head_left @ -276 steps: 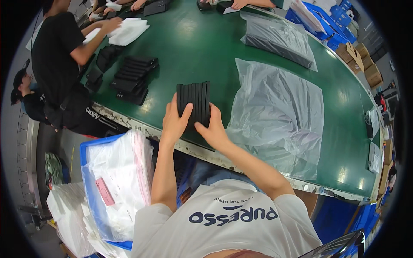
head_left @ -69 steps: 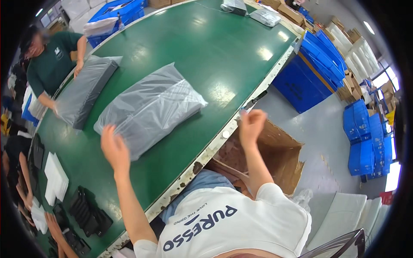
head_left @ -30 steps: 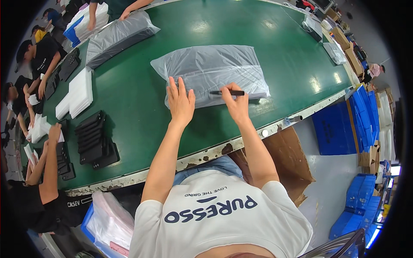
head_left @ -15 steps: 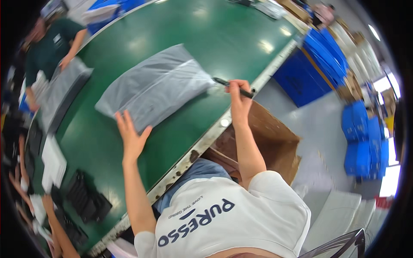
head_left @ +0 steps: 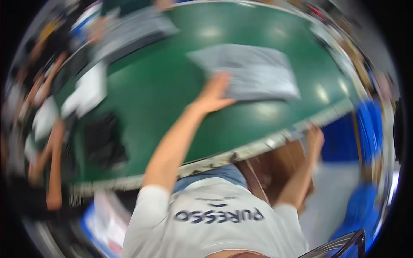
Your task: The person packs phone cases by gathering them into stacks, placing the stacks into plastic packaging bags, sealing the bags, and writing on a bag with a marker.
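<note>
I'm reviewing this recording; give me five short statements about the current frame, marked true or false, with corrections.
1. The left hand is at the left side of the grey bag. True.
2. The right hand is on the grey bag. False: the right hand is by the near edge of the table.
3. The table is green. True.
4. The black stack is right of the bag. False: the black stack is left of it.
5. The shirt is white. True.
</note>
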A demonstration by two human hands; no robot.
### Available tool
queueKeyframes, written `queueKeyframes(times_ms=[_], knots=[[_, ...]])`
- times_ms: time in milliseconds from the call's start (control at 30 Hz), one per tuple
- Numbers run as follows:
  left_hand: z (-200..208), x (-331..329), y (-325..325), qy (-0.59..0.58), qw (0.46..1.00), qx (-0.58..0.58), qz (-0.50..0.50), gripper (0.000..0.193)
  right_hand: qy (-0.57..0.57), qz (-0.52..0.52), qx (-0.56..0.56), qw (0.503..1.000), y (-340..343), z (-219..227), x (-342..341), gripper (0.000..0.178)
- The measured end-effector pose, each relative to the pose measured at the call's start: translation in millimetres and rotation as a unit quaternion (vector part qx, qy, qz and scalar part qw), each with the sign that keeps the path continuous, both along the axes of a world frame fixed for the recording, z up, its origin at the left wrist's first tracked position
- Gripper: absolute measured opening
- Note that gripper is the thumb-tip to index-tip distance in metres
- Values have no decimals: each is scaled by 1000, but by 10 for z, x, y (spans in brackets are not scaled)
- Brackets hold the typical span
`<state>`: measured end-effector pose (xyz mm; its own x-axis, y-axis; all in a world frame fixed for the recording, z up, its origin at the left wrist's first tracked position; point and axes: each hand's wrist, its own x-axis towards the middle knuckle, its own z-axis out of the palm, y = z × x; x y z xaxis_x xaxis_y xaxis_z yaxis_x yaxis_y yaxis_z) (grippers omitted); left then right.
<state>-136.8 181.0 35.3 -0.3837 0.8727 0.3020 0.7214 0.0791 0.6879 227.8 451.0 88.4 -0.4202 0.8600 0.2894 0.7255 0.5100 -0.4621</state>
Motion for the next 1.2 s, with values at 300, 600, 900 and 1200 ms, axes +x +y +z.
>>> queueKeyframes(times_ms=[300, 600, 900, 1200], knots=[[63, 730, -1837, 32, 898, 114, 423, 45, 234, 6, 399, 887, -485, -20, -651, 48], [-445, 1611, -3680, -229, 596, 308, 705, 42, 180, 670, -80, 715, -3579, -62, -3513, 25], [-246, 1769, -3553, -260, 612, 361, 654, 30, -53, 799, -37, 597, -4937, -477, -5033, 33], [245, 1207, -3414, -319, 692, 394, 514, 34, 125, 765, -208, 596, -4656, 168, -4431, 32]])
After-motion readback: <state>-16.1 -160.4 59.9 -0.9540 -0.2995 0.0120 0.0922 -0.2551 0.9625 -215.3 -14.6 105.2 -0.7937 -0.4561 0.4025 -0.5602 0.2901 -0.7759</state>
